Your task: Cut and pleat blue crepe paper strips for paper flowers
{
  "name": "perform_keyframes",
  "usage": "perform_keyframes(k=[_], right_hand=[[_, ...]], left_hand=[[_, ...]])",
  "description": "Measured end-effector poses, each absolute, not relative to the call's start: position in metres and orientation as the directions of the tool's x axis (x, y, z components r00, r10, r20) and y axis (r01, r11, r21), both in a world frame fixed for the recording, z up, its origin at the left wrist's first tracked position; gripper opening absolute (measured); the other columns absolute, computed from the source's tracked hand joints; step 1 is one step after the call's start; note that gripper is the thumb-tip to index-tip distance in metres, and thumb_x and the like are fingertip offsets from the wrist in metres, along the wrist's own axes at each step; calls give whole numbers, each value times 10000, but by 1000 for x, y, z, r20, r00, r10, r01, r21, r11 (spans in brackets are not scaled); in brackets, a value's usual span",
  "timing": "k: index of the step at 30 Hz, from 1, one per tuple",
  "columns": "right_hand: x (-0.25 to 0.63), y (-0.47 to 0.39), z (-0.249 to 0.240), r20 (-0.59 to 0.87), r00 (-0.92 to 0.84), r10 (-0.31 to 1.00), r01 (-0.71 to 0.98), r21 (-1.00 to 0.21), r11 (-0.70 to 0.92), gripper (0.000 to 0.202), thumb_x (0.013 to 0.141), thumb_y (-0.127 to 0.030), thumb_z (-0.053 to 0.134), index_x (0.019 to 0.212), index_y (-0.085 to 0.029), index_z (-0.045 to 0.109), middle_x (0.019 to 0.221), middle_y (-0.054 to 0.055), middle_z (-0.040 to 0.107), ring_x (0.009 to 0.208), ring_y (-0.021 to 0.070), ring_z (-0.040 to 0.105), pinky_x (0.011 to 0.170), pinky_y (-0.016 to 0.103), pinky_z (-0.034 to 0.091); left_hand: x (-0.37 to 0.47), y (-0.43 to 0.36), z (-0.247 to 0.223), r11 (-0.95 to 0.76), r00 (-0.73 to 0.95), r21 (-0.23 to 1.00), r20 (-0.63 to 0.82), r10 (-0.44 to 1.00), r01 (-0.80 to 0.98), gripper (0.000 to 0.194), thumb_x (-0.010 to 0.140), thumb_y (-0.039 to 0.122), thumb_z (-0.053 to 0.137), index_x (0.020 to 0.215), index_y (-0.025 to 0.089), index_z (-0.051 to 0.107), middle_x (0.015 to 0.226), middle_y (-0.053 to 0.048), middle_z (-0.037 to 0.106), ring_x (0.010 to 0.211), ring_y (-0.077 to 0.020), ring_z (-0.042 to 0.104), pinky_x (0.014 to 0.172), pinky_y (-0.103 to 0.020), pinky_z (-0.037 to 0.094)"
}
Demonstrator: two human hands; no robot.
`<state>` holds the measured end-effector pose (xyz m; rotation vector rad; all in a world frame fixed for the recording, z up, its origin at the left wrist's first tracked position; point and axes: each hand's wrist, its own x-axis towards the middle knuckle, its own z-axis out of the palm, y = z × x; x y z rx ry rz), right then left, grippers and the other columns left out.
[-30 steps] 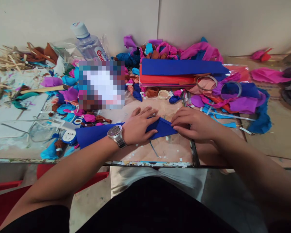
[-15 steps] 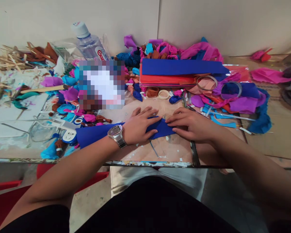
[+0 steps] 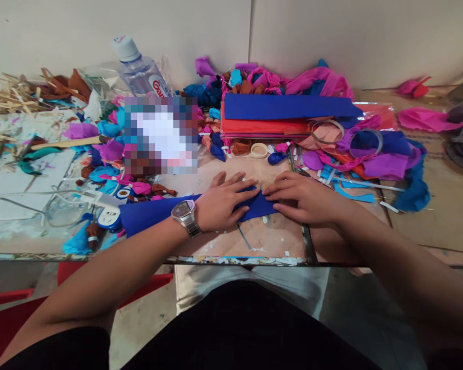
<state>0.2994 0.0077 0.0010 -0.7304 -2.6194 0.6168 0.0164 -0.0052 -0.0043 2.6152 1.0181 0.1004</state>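
A strip of dark blue paper [image 3: 158, 213] lies flat along the front of the table, running from the left to under both hands. My left hand [image 3: 227, 198], with a metal watch on the wrist, rests palm down on it, fingers spread and thumb apart. From the right, my right hand [image 3: 295, 195] touches the strip's right end with outstretched fingertips. The two hands' fingertips almost meet over the paper. Part of the strip is hidden under my left hand and wrist.
Behind the hands lies a stack of blue and red paper [image 3: 285, 107], with tape rolls [image 3: 366, 143] to its right. Crumpled colored paper surrounds it. A water bottle [image 3: 141, 72] stands back left; a white power strip [image 3: 110, 216] sits by the blue strip's left end.
My left fingertips have slid slightly right along the blue strip, nearer the right hand. The right hand stays nearly still at the strip's end.
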Motion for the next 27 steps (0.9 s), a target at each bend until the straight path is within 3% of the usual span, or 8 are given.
perform_keyframes(k=[10, 27], right_hand=[[297, 7, 2, 192, -814, 549, 418, -464, 781, 376, 936, -245, 674, 1307, -251, 741, 1305, 67, 750, 1189, 304, 619, 1043, 520, 518], [307, 8, 7, 156, -838, 523, 415, -440, 796, 258, 927, -209, 663, 1129, -260, 817, 1218, 37, 790, 1168, 290, 650, 1002, 481, 547]], left_hand=[[16, -5, -3, -681, 728, 304, -62, 683, 666, 529, 1016, 388, 480, 1539, 318, 511, 1698, -43, 358, 1585, -362, 286, 1237, -717, 206], [13, -5, -3, -665, 700, 286, -32, 713, 690, 610, 975, 545, 538, 1521, 272, 530, 1682, -73, 388, 1573, -368, 313, 1251, -684, 211]])
